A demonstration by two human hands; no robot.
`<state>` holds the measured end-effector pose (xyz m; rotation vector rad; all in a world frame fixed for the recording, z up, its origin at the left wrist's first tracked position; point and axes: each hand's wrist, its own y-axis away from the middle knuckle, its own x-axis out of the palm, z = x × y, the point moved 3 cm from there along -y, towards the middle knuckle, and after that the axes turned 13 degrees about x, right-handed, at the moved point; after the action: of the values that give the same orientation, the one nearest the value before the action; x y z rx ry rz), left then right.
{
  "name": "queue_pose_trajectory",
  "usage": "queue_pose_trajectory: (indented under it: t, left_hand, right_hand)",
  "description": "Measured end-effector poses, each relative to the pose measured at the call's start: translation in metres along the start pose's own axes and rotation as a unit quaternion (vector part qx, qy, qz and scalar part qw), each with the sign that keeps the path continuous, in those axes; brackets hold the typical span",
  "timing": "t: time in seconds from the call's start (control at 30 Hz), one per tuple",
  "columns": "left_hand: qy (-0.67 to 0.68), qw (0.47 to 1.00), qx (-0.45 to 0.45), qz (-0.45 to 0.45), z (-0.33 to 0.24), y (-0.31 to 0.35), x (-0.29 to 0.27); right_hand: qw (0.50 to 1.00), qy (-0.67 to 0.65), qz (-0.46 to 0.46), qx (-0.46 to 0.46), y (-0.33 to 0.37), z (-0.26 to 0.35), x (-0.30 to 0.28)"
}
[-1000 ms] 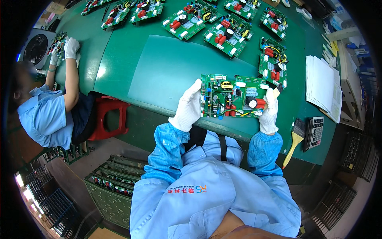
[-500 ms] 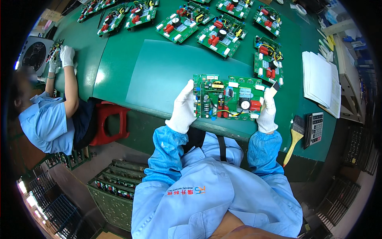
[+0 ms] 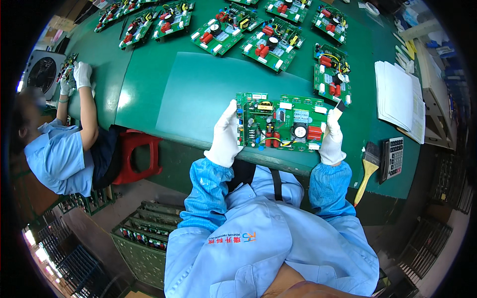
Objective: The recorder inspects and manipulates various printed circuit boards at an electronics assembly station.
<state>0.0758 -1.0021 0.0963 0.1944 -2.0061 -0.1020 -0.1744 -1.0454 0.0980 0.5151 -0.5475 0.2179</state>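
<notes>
A populated green circuit board (image 3: 293,119) is held level over the table's near edge. It carries red cylinders, a round black capacitor, white blocks and a yellow wire. White-gloved, my left hand (image 3: 224,135) grips its left end. My right hand (image 3: 332,139), gloved the same way, closes on the right end. A small flat cream-and-black piece (image 3: 339,110) sticks up from the right fingers; its kind is unclear. Both thumbs are partly hidden against the board's edges.
Several similar boards (image 3: 271,47) stand along the green table's far side (image 3: 189,84). To the right lie stacked papers (image 3: 397,99), a calculator (image 3: 392,158) and a yellow-handled brush (image 3: 366,174). A co-worker (image 3: 62,154) sits at left by a fan (image 3: 42,74); a slotted rack (image 3: 141,248) stands below.
The board and both gloved hands have shifted slightly left in the picture. My grip on the board is the same. The cream-and-black piece has tilted a little.
</notes>
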Motion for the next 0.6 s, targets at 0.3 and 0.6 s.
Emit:
queue_pose_trajectory:
  t: [0.3,0.6]
  left_hand:
    - [0.001,1.0,0.021,-0.019,0.002,-0.001,-0.004]
    - [0.014,0.999,0.003,-0.035,0.001,-0.001,-0.004]
  right_hand:
    - [0.999,-0.034,0.032,0.014,-0.002,-0.001,0.0]
    - [1.0,-0.013,0.008,0.021,-0.001,0.001,0.005]
